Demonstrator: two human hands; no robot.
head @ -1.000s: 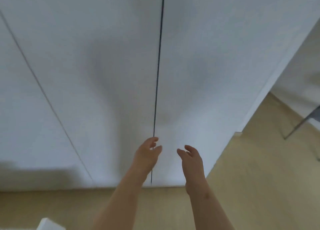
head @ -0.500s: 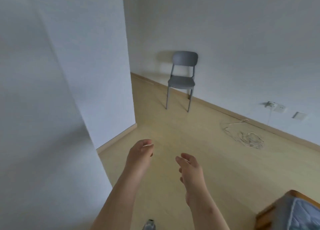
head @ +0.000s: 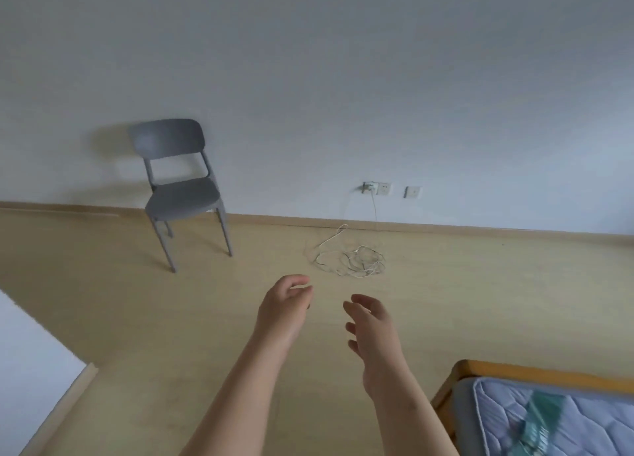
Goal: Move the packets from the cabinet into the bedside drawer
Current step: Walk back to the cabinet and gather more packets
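Note:
My left hand [head: 283, 309] and my right hand [head: 372, 328] are held out side by side over the wooden floor, fingers loosely curled, and neither holds anything. No packets and no bedside drawer are in view. A white corner of the cabinet [head: 31, 363] shows at the lower left edge.
A grey chair [head: 178, 188] stands against the far wall on the left. A tangle of white cable [head: 353, 260] lies on the floor below a wall socket [head: 375, 188]. A wooden bed corner [head: 461, 370] with a blue mattress [head: 549, 421] fills the lower right.
My view has swung right, away from the white cabinet doors to the open room with chair, cable and bed. Both hands keep the same empty, loosely curled pose.

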